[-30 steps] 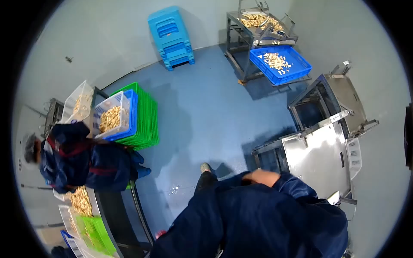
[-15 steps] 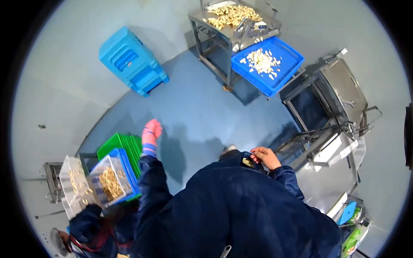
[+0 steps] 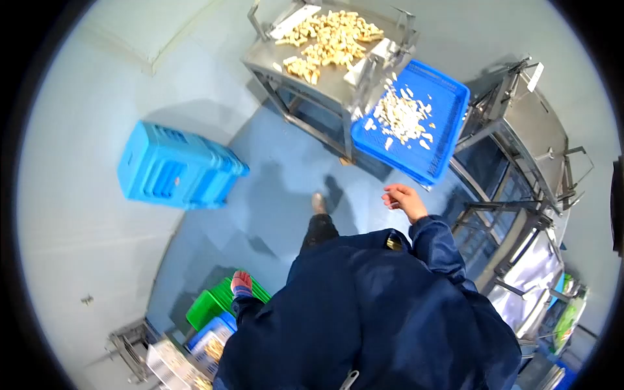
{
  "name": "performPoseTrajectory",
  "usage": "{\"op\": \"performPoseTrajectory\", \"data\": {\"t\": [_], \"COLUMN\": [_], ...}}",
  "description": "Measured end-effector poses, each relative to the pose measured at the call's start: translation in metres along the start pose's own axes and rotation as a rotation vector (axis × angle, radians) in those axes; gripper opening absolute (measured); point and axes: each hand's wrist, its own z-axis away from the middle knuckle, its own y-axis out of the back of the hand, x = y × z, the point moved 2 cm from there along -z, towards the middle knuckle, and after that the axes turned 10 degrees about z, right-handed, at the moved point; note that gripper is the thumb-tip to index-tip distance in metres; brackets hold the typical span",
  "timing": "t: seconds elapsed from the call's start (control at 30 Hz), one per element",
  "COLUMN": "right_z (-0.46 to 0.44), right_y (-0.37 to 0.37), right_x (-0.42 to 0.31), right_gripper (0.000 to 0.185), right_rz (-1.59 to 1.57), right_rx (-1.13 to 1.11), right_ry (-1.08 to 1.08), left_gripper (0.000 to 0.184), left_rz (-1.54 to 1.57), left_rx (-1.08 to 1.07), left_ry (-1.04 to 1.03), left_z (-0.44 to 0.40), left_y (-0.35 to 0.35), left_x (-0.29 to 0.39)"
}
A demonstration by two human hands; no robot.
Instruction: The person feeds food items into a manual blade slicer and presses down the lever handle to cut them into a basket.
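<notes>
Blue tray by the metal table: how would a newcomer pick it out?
At the top of the view stands a metal table strewn with yellowish pieces. Just right of it, beyond the right hand, is the blue tray, rectangular and open-topped. Its darker blue and the pale pieces scattered inside set it apart from the lighter blue plastic stack on the left.

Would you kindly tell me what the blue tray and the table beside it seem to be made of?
Blue tray: probably plastic, fairly smooth; its uniform colour and raised walls look moulded. Table: likely bare metal, perhaps stainless steel, satin-looking, from its grey, softly reflective top.
</notes>
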Motion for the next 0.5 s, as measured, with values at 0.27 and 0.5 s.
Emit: {"op": "performPoseTrajectory", "data": {"t": [0.27, 0.5], "right_z": [-0.135, -0.218], "right_y": [-0.025, -0.019], "right_x": [-0.086, -0.192], "right_gripper": [0.024, 0.036], "right_rz": [-0.149, 0.104], "right_rx": [0.468, 0.843], "right_ry": [0.199, 0.384], "left_gripper": [0.026, 0.025], "left_rz": [-0.473, -0.926], "left_rx": [-0.774, -1.433], "left_ry": [-0.318, -1.078], "left_z": [0.013, 0.142], "left_y": [-0.496, -0.771], "left_x": [0.138, 0.015]}}
